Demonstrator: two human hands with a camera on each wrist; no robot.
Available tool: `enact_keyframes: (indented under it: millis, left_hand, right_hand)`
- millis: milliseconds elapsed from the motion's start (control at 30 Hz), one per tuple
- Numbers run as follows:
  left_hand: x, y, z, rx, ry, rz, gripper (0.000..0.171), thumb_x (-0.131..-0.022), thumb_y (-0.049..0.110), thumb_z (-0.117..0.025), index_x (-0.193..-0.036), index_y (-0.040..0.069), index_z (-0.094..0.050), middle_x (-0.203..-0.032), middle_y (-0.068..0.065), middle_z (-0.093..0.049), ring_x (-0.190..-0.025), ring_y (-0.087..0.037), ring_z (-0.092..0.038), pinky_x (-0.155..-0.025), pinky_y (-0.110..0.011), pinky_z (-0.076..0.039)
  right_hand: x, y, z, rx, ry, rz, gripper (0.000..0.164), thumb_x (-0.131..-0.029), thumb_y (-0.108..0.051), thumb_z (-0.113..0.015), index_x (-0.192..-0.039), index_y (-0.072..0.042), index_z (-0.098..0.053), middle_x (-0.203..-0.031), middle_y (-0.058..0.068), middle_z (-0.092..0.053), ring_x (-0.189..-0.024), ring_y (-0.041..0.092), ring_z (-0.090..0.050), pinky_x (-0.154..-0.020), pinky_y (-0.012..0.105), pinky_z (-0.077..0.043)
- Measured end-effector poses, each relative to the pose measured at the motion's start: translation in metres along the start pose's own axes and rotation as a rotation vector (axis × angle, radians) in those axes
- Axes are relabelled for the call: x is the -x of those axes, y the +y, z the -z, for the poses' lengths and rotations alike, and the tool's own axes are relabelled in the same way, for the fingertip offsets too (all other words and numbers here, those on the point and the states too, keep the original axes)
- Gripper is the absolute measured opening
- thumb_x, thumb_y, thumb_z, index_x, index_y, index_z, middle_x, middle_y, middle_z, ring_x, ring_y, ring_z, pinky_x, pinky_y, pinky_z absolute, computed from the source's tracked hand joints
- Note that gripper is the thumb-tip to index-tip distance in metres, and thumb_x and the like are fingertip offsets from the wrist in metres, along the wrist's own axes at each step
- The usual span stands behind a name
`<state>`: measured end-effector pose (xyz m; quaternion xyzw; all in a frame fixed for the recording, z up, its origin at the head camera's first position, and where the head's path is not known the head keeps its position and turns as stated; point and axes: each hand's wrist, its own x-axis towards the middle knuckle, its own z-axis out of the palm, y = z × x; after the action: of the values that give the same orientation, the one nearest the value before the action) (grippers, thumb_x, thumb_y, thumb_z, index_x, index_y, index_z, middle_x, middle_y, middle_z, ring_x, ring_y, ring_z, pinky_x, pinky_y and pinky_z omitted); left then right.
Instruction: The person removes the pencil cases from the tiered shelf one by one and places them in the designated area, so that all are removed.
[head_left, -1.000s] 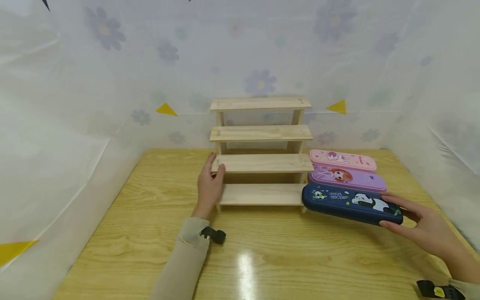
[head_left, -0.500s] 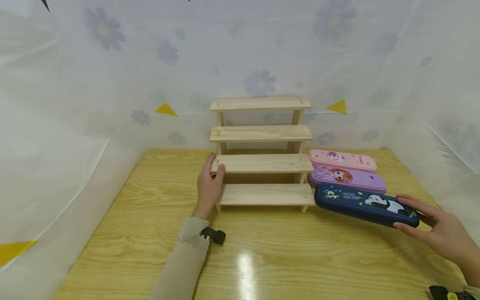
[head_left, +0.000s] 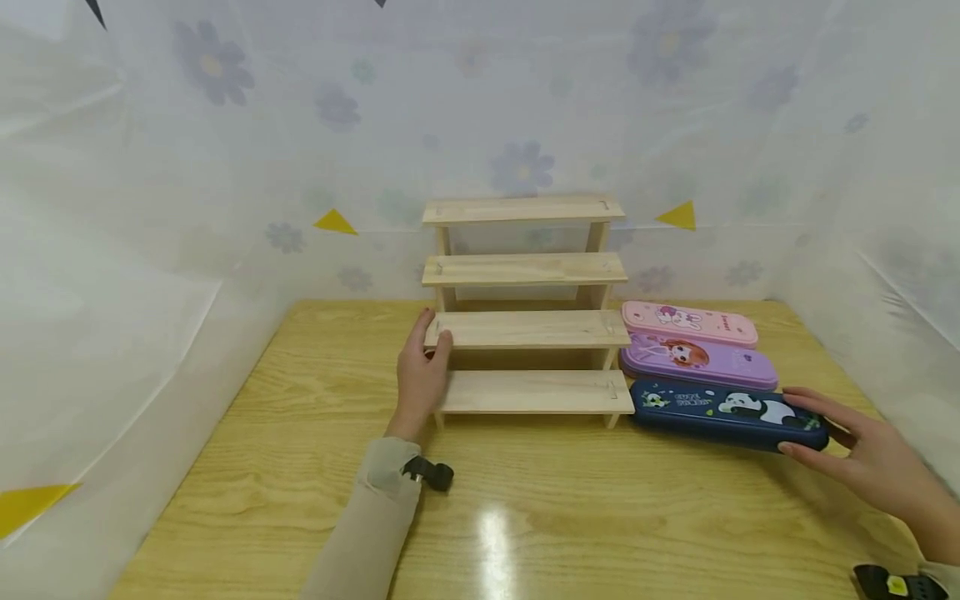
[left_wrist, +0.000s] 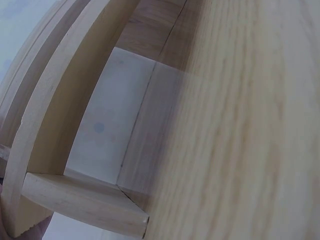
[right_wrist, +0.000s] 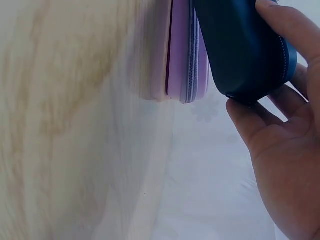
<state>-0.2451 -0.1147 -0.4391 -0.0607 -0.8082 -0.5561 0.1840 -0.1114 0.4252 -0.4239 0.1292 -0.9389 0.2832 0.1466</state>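
Observation:
A wooden stepped display shelf (head_left: pixel 525 392) with several tiers stands at the middle of the table. My left hand (head_left: pixel 422 375) grips the left end of its second tier from the front, thumb on the board; the left wrist view shows boards of the shelf (left_wrist: pixel 90 200) close up. My right hand (head_left: pixel 862 454) pinches the right end of a navy pencil case (head_left: pixel 690 421) with a panda picture. In the right wrist view the case (right_wrist: pixel 245 55) is raised at the held end. Its left end is beside the lowest tier's right end; whether they touch I cannot tell.
Behind the navy case lie a purple pencil case (head_left: pixel 720 367) with a girl picture and a pink pencil case (head_left: pixel 712 323) with a rabbit, side by side. The wood-grain table (head_left: pixel 300 500) meets a flower-patterned curtain (head_left: pixel 360 125) at the back and sides.
My right hand has moved the navy pencil case right, away from overlapping the lowest tier, then brought it lower. My left hand keeps its place on the shelf.

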Motion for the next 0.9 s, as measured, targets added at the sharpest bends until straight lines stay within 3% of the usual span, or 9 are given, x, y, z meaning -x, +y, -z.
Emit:
enact_keyframes:
  millis: [100,233,400,467,500,700,767,867,900]
  left_hand:
    - [0.001,-0.001,0.0,-0.002,-0.002,-0.002,0.057,-0.102,0.052,-0.045,-0.153,0.028,-0.037,-0.157,0.012,-0.03,-0.143,-0.012,-0.027,-0.113,-0.041,-0.033]
    - [0.001,0.0,0.0,-0.005,-0.002,-0.01,0.057,-0.102,0.052,-0.044,-0.153,0.028,-0.036,-0.157,0.012,-0.029,-0.143,-0.013,-0.027,-0.111,-0.042,-0.036]
    - [0.0,0.0,0.0,-0.002,-0.004,-0.007,0.057,-0.102,0.051,-0.045,-0.153,0.028,-0.037,-0.157,0.012,-0.03,-0.143,-0.013,-0.028,-0.11,-0.042,-0.037]
    - [0.0,0.001,0.001,0.002,-0.004,-0.009,0.057,-0.102,0.051,-0.045,-0.153,0.027,-0.037,-0.157,0.012,-0.03,-0.142,-0.013,-0.029,-0.11,-0.042,-0.037]
    - [0.0,0.001,0.001,0.002,-0.002,-0.008,0.057,-0.102,0.052,-0.045,-0.153,0.028,-0.037,-0.157,0.012,-0.03,-0.142,-0.012,-0.029,-0.11,-0.042,-0.037]
    - [0.0,0.0,0.001,0.005,-0.001,-0.008,0.058,-0.101,0.052,-0.045,-0.153,0.027,-0.038,-0.157,0.012,-0.031,-0.142,-0.012,-0.03,-0.107,-0.043,-0.041]
    - [0.0,0.0,0.001,0.003,-0.003,-0.01,0.058,-0.101,0.053,-0.045,-0.153,0.027,-0.037,-0.157,0.012,-0.03,-0.142,-0.012,-0.03,-0.107,-0.042,-0.041]
    - [-0.001,-0.001,0.0,-0.004,-0.002,-0.011,0.058,-0.101,0.053,-0.045,-0.153,0.028,-0.037,-0.157,0.012,-0.03,-0.142,-0.012,-0.029,-0.107,-0.042,-0.041]
    - [0.0,-0.001,0.0,-0.004,-0.002,-0.014,0.058,-0.101,0.052,-0.044,-0.153,0.027,-0.037,-0.157,0.012,-0.03,-0.142,-0.012,-0.029,-0.107,-0.042,-0.041]
  right_hand:
    - [-0.001,0.002,-0.002,-0.025,0.0,0.016,0.069,-0.08,-0.01,-0.083,-0.142,-0.006,-0.053,-0.138,-0.037,-0.031,-0.121,-0.024,-0.023,-0.088,-0.005,-0.022]
    - [-0.002,0.007,-0.006,-0.029,-0.006,0.026,0.069,-0.078,-0.006,-0.084,-0.14,-0.006,-0.055,-0.144,-0.021,-0.038,-0.124,-0.021,-0.026,-0.091,-0.005,-0.022]
    - [-0.001,0.014,-0.011,0.051,-0.111,0.015,0.073,-0.08,-0.011,-0.082,-0.144,-0.004,-0.049,-0.149,0.025,-0.039,-0.142,0.034,-0.029,-0.119,0.03,-0.015]
    - [-0.002,0.014,-0.012,0.063,-0.135,0.02,0.074,-0.08,-0.011,-0.082,-0.145,-0.003,-0.047,-0.143,0.033,-0.039,-0.133,0.054,-0.031,-0.119,0.037,-0.009]
    - [-0.003,0.014,-0.013,0.065,-0.138,0.027,0.073,-0.08,-0.01,-0.082,-0.145,-0.002,-0.047,-0.142,0.034,-0.04,-0.131,0.055,-0.031,-0.119,0.049,-0.012]
    - [-0.005,0.009,-0.015,0.11,-0.103,0.083,0.066,-0.08,-0.011,-0.083,-0.139,-0.002,-0.054,-0.136,0.028,-0.048,-0.137,0.022,-0.034,-0.113,0.017,-0.016]
    - [-0.006,0.007,-0.016,0.13,-0.093,0.086,0.065,-0.079,-0.013,-0.083,-0.137,-0.004,-0.056,-0.135,0.025,-0.05,-0.135,0.012,-0.034,-0.097,0.001,-0.014]
    - [-0.007,0.002,-0.015,0.131,-0.091,0.08,0.063,-0.08,-0.013,-0.083,-0.137,-0.004,-0.056,-0.133,0.024,-0.052,-0.131,0.026,-0.042,-0.099,0.003,-0.021]
    - [-0.007,0.001,-0.015,0.127,-0.095,0.072,0.063,-0.081,-0.013,-0.082,-0.137,-0.004,-0.056,-0.133,0.025,-0.051,-0.128,0.036,-0.045,-0.106,0.012,-0.027]
